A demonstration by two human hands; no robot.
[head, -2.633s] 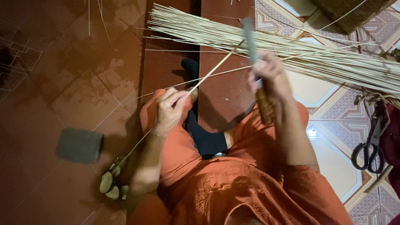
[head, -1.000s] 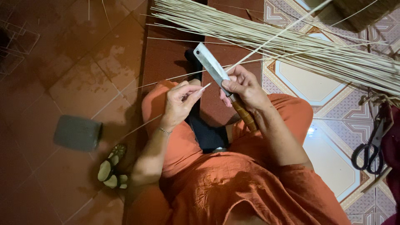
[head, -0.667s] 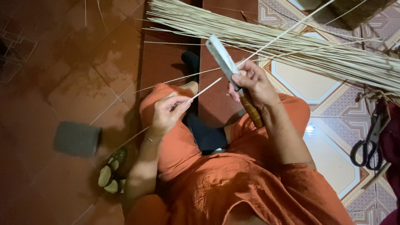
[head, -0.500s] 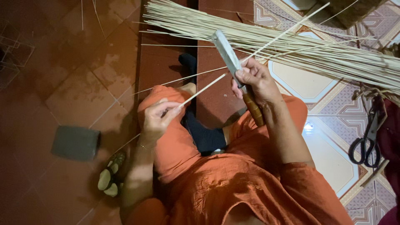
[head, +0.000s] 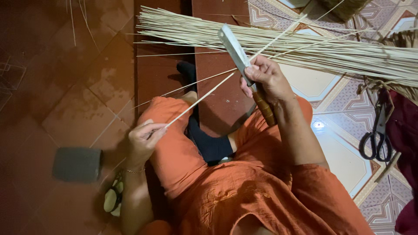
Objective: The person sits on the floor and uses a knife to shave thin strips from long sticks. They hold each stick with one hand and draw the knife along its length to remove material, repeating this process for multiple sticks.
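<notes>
I sit on the floor in orange clothes. My right hand [head: 266, 78] grips a knife [head: 235, 50] with a wooden handle, blade pointing up and left. My left hand [head: 146, 137] pinches the near end of a thin pale bamboo strip [head: 200, 99] low over my left knee. The strip runs up and right, past the blade at my right hand, and on over the pile. A large bundle of pale strips [head: 305, 45] lies across the floor beyond my knees.
Black-handled scissors [head: 375, 139] lie on the patterned tiles at the right. A dark grey block [head: 77, 164] sits on the red floor at the left, with a sandal [head: 113, 198] near my left elbow. Loose strips [head: 183, 87] cross the red floor.
My left hand has drawn the strip down and left, away from the knife, from mid-lap to beside my left knee. The right hand and knife stayed near the bundle.
</notes>
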